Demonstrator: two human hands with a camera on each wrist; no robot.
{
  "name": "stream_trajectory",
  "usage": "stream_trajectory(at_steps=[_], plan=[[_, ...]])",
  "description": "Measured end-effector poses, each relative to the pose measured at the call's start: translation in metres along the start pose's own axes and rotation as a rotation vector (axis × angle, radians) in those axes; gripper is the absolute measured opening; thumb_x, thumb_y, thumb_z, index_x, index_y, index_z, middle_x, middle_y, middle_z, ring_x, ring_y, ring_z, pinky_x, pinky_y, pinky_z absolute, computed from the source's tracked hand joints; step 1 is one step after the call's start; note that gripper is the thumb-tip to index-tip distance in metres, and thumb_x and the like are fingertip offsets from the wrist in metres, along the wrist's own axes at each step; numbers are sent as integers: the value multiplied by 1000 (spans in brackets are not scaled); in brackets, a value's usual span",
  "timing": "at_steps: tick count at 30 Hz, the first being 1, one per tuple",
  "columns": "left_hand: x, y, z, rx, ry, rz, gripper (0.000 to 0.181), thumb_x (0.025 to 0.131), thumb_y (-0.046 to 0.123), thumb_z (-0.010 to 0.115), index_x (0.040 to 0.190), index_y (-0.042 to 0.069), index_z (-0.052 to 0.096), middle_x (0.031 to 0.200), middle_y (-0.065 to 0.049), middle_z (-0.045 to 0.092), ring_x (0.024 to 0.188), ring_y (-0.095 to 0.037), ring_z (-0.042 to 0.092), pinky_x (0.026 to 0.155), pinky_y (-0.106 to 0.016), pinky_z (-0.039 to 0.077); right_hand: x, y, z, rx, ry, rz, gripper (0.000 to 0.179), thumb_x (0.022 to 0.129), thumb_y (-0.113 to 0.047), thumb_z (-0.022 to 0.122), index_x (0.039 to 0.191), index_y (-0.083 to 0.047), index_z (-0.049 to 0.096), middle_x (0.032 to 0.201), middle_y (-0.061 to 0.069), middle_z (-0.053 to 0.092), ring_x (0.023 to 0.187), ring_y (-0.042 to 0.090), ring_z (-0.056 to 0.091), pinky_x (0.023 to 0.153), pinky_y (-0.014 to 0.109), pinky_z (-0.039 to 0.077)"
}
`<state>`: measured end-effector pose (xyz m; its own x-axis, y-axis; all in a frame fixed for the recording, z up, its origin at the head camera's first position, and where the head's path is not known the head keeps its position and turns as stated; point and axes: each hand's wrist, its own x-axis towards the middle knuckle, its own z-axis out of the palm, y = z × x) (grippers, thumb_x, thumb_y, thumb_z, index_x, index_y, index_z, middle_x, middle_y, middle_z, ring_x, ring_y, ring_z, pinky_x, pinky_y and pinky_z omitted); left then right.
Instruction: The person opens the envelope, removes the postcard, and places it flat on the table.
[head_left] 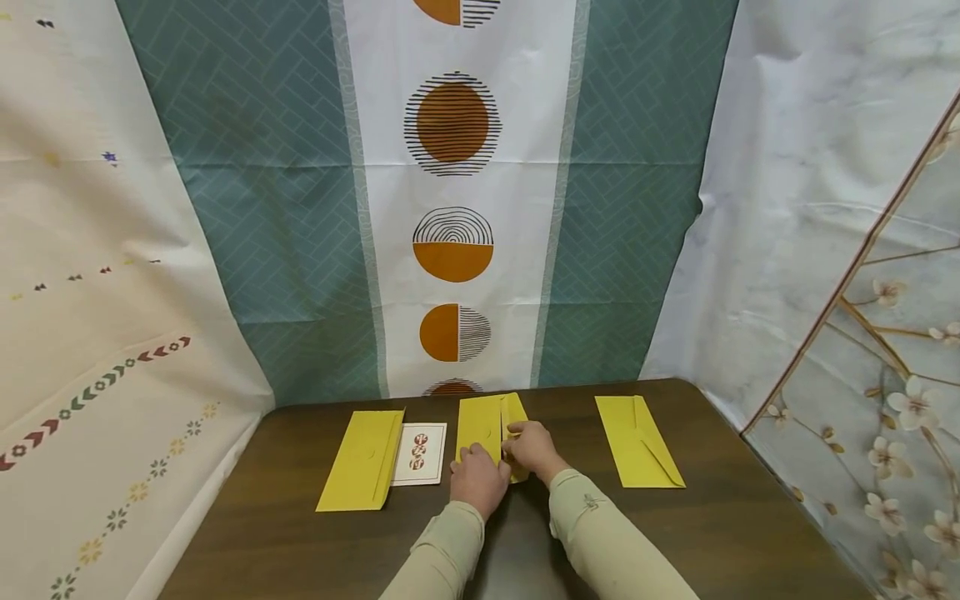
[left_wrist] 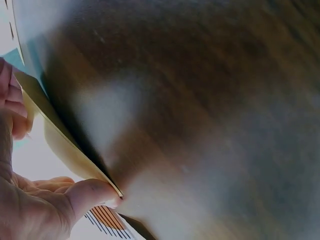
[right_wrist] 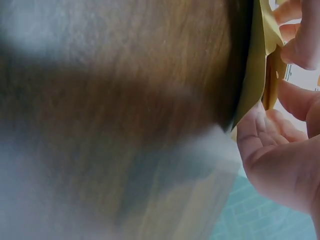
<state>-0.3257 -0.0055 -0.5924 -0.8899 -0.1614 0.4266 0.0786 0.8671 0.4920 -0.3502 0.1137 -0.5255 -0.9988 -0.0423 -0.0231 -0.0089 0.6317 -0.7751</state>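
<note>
Three yellow envelopes lie on one brown desk (head_left: 750, 508). Two hands work at the middle envelope (head_left: 474, 421), near the desk's far edge. The left hand (head_left: 480, 482) has a narrow grip, pinching the near edge between thumb and fingers. The right hand (head_left: 534, 448) has its grip bent in at the right part, thumb and fingers nearly closed about the edge beside one raised flap (head_left: 513, 408). The left envelope (head_left: 358, 462) has one white card (head_left: 420, 454) at its right edge, showing three red-brown marks; whether the card is partly inside or under it, I cannot tell. The right envelope (head_left: 637, 442) lies well apart, untouched. Behind hangs a cloth (head_left: 637, 167) with five circles in view, two cut off.
</note>
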Motion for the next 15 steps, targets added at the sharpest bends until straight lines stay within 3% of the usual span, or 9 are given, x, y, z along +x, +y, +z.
stream_trajectory(at_steps=[4, 8, 11, 15], plan=[[0, -1, -1, -25, -24, 1, 44, 85, 35, 75, 94, -5, 60, 86, -24, 59, 70, -46, 57, 67, -61, 53, -3, 1, -2, 185, -20, 64, 47, 96, 0, 73, 142, 9, 63, 125, 24, 76, 110, 31, 76, 87, 41, 64], [2, -4, 3, 14, -89, 2, 52, 87, 35, 74, 119, -4, 63, 103, -27, 64, 79, -52, 62, 72, -63, 57, -5, 2, -3, 321, -71, 129, 50, 99, 1, 70, 147, 8, 58, 132, 25, 73, 111, 30, 77, 86, 40, 65], [3, -6, 6, 42, -152, 11, 58, 90, 35, 73, 138, 5, 62, 121, -30, 66, 91, -59, 66, 78, -67, 59, -7, 2, -3, 378, -97, 164, 52, 99, 2, 69, 149, 6, 57, 134, 24, 73, 107, 27, 78, 84, 39, 65], [4, -9, 10, 55, -201, 18, 57, 93, 38, 71, 144, 13, 62, 132, -30, 65, 99, -63, 65, 83, -70, 58, -7, 5, -1, 387, -104, 155, 56, 97, 3, 70, 151, 4, 56, 134, 23, 73, 107, 27, 78, 82, 38, 66]])
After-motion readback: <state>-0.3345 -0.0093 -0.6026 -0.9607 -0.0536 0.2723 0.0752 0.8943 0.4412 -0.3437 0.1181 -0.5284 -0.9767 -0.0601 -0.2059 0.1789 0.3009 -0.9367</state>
